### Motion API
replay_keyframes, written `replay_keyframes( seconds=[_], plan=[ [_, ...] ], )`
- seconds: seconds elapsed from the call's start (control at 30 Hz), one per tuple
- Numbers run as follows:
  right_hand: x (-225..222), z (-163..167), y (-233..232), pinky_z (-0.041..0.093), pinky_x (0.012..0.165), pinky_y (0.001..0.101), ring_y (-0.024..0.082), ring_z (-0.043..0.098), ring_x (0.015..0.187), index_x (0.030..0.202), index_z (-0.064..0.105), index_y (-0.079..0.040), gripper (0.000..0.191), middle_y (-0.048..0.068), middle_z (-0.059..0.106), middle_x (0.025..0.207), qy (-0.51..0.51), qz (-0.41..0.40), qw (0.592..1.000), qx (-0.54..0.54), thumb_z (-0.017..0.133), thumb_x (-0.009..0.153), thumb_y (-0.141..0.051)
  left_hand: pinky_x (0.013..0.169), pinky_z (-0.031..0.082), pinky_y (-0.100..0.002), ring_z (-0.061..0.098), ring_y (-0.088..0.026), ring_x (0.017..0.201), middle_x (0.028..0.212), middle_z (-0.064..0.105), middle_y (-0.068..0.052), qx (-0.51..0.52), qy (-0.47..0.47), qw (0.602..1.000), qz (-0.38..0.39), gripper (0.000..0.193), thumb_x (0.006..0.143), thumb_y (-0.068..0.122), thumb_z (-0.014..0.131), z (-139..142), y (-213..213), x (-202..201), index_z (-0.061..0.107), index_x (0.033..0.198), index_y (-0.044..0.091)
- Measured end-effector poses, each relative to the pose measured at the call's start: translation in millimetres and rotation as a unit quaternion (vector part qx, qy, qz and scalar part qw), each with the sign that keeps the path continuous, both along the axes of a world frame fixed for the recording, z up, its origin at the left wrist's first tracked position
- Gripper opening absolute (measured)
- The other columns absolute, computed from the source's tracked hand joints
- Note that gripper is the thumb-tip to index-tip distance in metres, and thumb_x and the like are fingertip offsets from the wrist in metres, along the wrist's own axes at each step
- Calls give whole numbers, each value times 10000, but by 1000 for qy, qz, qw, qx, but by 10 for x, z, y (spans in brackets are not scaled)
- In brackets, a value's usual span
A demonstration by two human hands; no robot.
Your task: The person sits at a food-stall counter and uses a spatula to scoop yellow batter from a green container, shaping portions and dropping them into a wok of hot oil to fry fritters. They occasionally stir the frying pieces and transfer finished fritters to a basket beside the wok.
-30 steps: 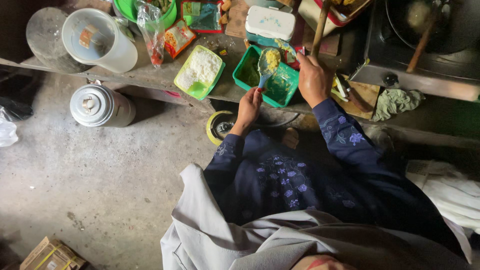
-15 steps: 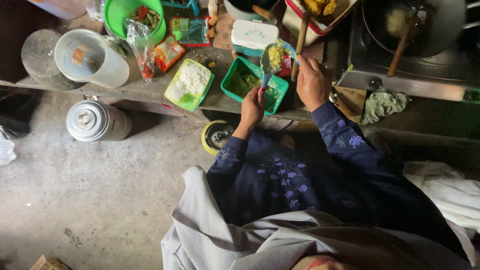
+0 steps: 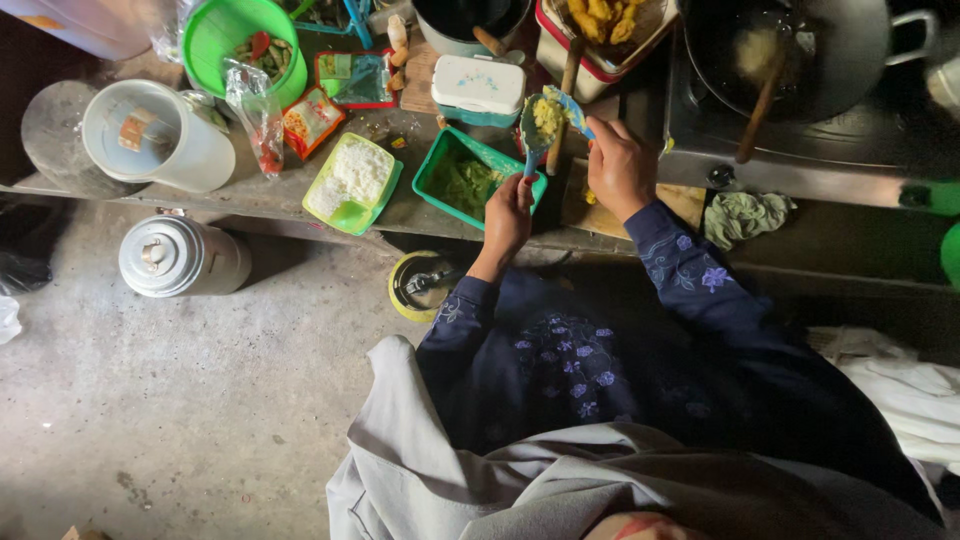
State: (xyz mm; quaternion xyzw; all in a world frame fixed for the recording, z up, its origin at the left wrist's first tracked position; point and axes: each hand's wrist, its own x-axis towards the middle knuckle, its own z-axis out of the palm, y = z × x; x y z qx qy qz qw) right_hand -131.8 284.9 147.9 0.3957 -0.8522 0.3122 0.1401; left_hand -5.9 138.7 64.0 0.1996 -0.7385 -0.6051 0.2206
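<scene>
— What have you got in your hands, seen from the head camera?

— My left hand [image 3: 508, 212] is closed around the blue handle of a ladle [image 3: 540, 120] heaped with pale yellow batter. My right hand [image 3: 618, 168] pinches a small spoon [image 3: 566, 105] whose tip lies across that heap. Both sit over the counter [image 3: 420, 215] close to its front edge, just beside the right end of the green tray [image 3: 478, 178] of chopped greens.

— What worries you there?

— The ladle is full to the brim and I hold it by the end of its handle. If my wrist tilts, I judge the batter slides off onto the tray or the wooden board [image 3: 600, 205] under my right hand.

— And the stove?

— The dark wok [image 3: 800, 50] stands at the right end of the counter, with a wooden stick [image 3: 762, 100] leaning out of it. Reaching that way, my right sleeve passes near the stick; a knock could tip it. Dropping batter from too high might splash whatever is in the pan, though I cannot tell its contents.

— Anything lower down?

— The lime tray of white shreds [image 3: 352, 183] overhangs the front edge a little. My left elbow could nudge it toward the floor, where a metal canister [image 3: 180, 257] and a yellow-rimmed round thing [image 3: 420, 285] sit.
</scene>
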Motion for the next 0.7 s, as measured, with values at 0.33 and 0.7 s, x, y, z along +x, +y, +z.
replay_keyframes(
  seconds=[0.33, 0.7],
  plan=[
    [-546, -394, 479, 559, 736, 349, 251, 720, 890, 1279, 686, -61, 299, 132, 742, 1084, -228, -12, 973, -47, 683, 989, -135, 666, 526, -397, 669, -305, 717, 828, 673, -157, -77, 10, 997, 9, 282, 1070, 287, 530, 23, 379, -424, 697, 1158, 77],
    [-1165, -81, 1145, 474, 516, 240, 99, 625, 686, 1315, 625, -54, 414, 59, 740, 1041, -694, -23, 676, -248, 669, 907, -105, 683, 536, -412, 714, -355, 774, 886, 717, -210, -50, -56, 997, 28, 289, 1035, 277, 561, -80, 709, -880, 702, 1127, 42]
  ],
)
